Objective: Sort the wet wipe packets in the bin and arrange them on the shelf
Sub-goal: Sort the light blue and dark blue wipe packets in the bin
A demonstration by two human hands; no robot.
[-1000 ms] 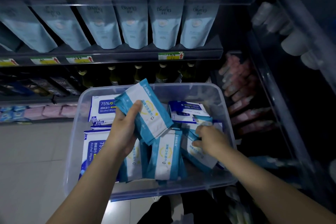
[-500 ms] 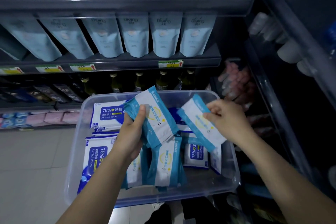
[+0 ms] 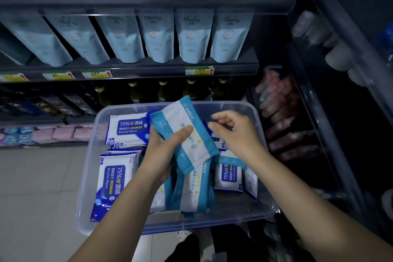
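Your left hand point(image 3: 163, 153) grips a small stack of teal-and-white wipe packets point(image 3: 182, 119). The thumb lies across the front of the stack and the fingers are curled behind it. You hold the stack tilted above the middle of the clear plastic bin point(image 3: 88, 176), with its top end leaning toward 11 o'clock.

Your right hand point(image 3: 236, 134) is just beside the stack at 3 o'clock. Its fingers are loosely curled and it holds nothing. The thumb tip points at the stack's right edge, but you cannot tell whether it touches.

Inside the bin:
- More teal packets point(image 3: 191, 189) stand on edge at 6 o'clock, right below your left hand.
- A blue alcohol wipes pack point(image 3: 127, 127) lies at 10 o'clock on top of others like it.
- A second blue pack point(image 3: 112, 181) lies lengthwise at 8 o'clock, against the left wall.
- A smaller blue pack point(image 3: 228, 174) leans at 4 o'clock, under your right wrist.

Beyond the bin, at 12 o'clock, a dark shelf point(image 3: 148, 68) carries a row of pale blue pouches point(image 3: 193, 36), with yellow price tags point(image 3: 200, 70) on its front edge. Below it is a row of green bottles point(image 3: 161, 91). At 2 o'clock, pink packs point(image 3: 282, 112) fill a side rack. Pale floor tiles point(image 3: 38, 187) show at 8 o'clock.
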